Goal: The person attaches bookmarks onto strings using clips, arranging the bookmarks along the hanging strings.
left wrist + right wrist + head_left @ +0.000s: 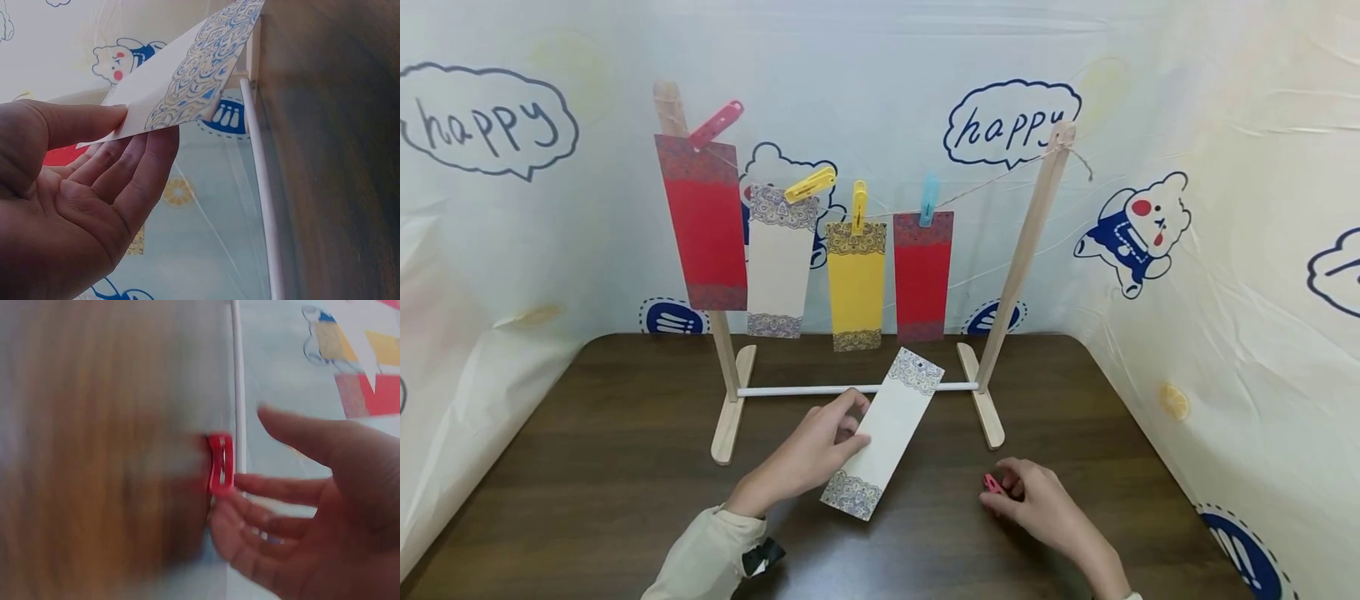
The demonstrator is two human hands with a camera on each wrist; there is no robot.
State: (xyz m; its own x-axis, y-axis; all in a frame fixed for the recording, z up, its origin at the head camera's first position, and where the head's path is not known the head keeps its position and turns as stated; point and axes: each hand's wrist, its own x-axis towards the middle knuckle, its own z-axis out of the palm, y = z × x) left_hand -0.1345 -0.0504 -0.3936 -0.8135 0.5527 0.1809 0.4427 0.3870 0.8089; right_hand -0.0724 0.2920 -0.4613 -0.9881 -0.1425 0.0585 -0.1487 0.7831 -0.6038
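In my left hand [808, 458] a white card [891, 425] with patterned ends is pinched at its left edge, tilted above the table. The left wrist view shows the thumb on top of the card and the fingers beneath. My right hand [1037, 504] is at a pink clothespin [992, 484] on the table. In the right wrist view the thumb stands away from the clothespin [221, 464], while fingertips are at its near end. Behind, a string between wooden posts carries a red card [707, 225], a white card [778, 267], a yellow card [856, 287] and another red card [922, 279].
The stand has a left post [722, 358], a right post [1022, 258] and a white crossbar [812, 390] low between them. A pink clothespin [717, 125], two yellow ones and a blue clothespin [929, 200] are on the hanging cards. A printed sheet [880, 50] surrounds the brown table [587, 467].
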